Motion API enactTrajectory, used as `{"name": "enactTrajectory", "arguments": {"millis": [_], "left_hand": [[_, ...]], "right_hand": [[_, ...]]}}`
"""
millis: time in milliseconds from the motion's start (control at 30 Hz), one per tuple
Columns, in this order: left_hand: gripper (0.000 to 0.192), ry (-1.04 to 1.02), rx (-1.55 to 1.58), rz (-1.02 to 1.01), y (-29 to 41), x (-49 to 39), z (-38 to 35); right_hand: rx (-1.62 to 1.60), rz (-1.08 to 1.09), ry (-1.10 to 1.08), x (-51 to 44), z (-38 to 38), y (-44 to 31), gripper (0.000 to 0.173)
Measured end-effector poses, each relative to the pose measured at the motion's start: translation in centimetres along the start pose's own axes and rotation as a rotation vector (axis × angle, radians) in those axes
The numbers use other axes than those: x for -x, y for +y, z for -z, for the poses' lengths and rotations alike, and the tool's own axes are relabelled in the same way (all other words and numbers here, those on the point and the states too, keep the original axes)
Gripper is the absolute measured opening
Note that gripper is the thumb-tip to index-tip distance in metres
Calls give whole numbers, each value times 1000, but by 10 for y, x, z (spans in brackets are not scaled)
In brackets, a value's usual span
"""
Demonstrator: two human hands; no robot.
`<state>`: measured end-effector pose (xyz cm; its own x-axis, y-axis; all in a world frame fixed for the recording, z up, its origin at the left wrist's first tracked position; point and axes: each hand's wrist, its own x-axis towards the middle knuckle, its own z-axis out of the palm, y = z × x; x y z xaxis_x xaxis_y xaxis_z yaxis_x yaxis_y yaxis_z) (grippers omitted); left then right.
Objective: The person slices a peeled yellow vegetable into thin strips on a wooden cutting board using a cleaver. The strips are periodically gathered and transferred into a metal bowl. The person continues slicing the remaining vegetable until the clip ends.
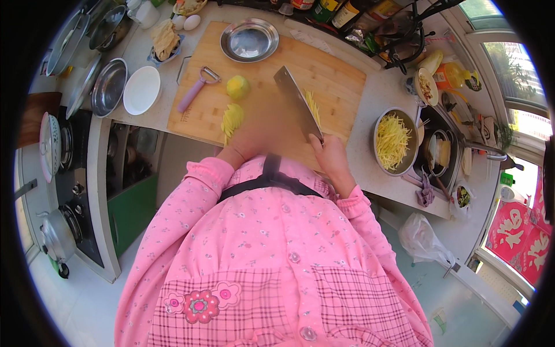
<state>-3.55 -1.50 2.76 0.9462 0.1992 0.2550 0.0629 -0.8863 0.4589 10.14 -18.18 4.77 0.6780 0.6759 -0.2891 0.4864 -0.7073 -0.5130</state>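
Observation:
My right hand [331, 158] grips the handle of a kitchen cleaver [299, 100], its blade slanting up and left over the bamboo cutting board [347, 82]. Thin yellow shreds [312, 106] lie along the blade's right side. My left hand [249, 141] rests at the board's near edge; a blurred patch hides its fingers and whatever is under them. Just above it are overlapping pale green-yellow vegetable slices [233, 118], which look like potato. Farther up sits a peeled round piece [238, 87] of similar colour. A purple-handled peeler [197, 90] lies left of that.
On the board's far side stands a shallow steel dish [249, 40]. A steel bowl of yellow shreds [392, 141] is at the right, before the sink [453, 167]. To the left are a white bowl [142, 91], a steel basin [109, 88] and eggs [191, 22]. Bottles [347, 16] line the back.

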Motion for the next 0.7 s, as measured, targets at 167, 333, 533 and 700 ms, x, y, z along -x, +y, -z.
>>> {"name": "enactTrajectory", "arguments": {"millis": [167, 333, 533, 700], "left_hand": [[41, 163, -3, -20, -29, 22, -46], [40, 156, 25, 3, -17, 14, -34], [39, 150, 23, -9, -12, 10, -21], [38, 143, 60, 11, -10, 8, -17]], "right_hand": [[-5, -2, 30, 14, 12, -7, 30], [74, -37, -45, 24, 26, -18, 31], [149, 0, -36, 29, 24, -17, 31], [159, 26, -32, 29, 27, -24, 31]]}}
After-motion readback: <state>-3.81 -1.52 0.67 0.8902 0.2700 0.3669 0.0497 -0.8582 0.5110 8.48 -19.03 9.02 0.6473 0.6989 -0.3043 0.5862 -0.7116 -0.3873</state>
